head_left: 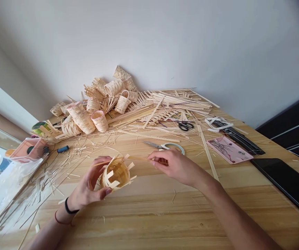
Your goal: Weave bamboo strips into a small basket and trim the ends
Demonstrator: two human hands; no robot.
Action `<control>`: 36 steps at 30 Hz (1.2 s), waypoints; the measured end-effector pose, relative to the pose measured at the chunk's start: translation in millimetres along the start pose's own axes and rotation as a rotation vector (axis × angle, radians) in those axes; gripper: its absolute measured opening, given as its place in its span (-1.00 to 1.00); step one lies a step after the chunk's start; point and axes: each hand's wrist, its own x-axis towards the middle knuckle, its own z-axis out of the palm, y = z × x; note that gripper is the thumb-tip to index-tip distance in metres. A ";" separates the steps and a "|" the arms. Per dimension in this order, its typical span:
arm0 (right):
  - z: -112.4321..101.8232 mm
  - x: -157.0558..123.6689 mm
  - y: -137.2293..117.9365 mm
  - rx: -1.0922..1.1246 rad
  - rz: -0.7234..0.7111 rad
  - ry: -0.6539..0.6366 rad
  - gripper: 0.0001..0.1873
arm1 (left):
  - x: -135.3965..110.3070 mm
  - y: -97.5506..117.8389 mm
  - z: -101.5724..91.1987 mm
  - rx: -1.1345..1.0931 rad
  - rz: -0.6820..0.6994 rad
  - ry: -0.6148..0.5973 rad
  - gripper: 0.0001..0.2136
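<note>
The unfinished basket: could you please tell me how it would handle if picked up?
The unfinished basket is probably light for its size, being thin strips. Its loose, unbound strip ends would likely shift or spring apart if squeezed.

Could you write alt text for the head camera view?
A person's left hand holds a small unfinished woven basket while the right hand pinches a thin strip. Behind, on the wooden table, more baskets and loose strips lie heaped.

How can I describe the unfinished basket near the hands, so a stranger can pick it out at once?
On the wooden table, look in front of the big pile of baskets to the person's left hand. It holds a small woven basket, the only basket in a hand, with loose strips sticking out.
</note>
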 end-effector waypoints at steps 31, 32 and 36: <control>2.2 -16.4 -41.9 0.698 -0.014 -0.094 -0.75 | 4.0 34.3 26.5 0.381 0.080 -0.116 -0.17; 2.9 -16.2 -42.2 0.669 -0.020 -0.104 -0.73 | 3.0 33.2 26.0 0.383 0.075 -0.099 -0.18; 7.5 -13.0 -37.1 0.520 -0.018 -0.109 -0.61 | -0.5 28.1 22.7 0.358 0.031 -0.045 -0.21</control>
